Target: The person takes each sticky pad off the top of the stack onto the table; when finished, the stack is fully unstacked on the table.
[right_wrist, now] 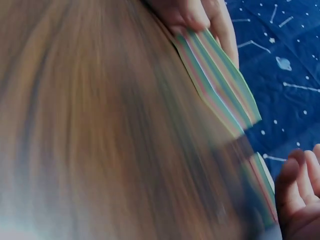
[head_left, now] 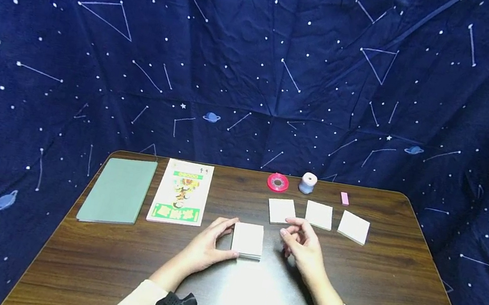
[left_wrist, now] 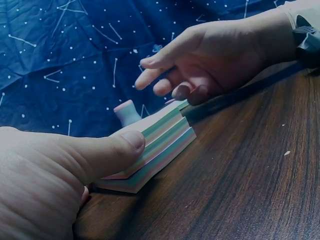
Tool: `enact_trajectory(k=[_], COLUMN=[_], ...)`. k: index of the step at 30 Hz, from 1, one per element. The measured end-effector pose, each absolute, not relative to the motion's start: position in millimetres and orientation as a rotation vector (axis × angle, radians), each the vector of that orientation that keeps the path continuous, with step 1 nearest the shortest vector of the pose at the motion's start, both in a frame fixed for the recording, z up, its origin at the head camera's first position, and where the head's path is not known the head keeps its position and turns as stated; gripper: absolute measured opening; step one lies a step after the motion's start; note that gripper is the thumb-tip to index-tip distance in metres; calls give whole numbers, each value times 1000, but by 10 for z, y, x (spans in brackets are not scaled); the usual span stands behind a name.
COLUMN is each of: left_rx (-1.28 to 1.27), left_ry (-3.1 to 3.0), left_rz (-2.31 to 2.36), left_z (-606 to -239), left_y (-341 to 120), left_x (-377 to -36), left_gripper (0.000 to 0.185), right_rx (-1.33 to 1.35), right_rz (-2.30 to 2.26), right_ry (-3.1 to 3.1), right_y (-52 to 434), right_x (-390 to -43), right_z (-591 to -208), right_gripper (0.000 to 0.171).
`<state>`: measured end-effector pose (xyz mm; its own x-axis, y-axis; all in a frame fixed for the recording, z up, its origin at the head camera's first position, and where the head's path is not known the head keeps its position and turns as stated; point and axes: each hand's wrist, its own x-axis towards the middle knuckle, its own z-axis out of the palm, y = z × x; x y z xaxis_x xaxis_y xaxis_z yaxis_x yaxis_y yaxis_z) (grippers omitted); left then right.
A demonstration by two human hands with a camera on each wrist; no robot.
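Observation:
A stack of square paper pads (head_left: 247, 240) lies at the middle of the table, white on top with multicoloured striped edges (left_wrist: 155, 150) in the left wrist view. My left hand (head_left: 207, 247) grips its left side, the thumb at the near corner and the fingers at the far one. To the right of the stack, my right hand (head_left: 303, 248) hovers with loosely bent fingers and holds nothing. Just beyond its fingertips is a single pad (head_left: 281, 210). Two more square pads, a middle one (head_left: 319, 215) and a right one (head_left: 353, 227), continue that row.
A pink-red tape roll (head_left: 278, 182), a white spool (head_left: 308, 183) and a small pink eraser-like block (head_left: 345, 199) stand along the back edge. On the left lie a green folder-like item (head_left: 118, 190) and a colourful booklet (head_left: 181, 193). A dark blue curtain (head_left: 257, 69) hangs behind the table.

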<state>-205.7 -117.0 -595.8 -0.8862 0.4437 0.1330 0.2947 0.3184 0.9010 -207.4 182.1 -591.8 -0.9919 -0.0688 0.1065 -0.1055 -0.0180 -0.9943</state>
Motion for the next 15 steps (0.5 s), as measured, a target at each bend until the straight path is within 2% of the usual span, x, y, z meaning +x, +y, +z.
enact_trajectory(k=[8, 15], left_rx=[692, 661], left_ry=[2451, 2445], left_rz=[1607, 1580], left_z=[-5940, -5953], left_y=[-1177, -1179], left_x=[-2070, -2056], left_gripper=[89, 89], right_rx=[264, 320], right_rz=[2459, 2397], right_ry=[-2181, -2341], right_y=[1549, 1503], right_x=[-2095, -2064], right_z=[-5950, -5941], right_gripper=[53, 65])
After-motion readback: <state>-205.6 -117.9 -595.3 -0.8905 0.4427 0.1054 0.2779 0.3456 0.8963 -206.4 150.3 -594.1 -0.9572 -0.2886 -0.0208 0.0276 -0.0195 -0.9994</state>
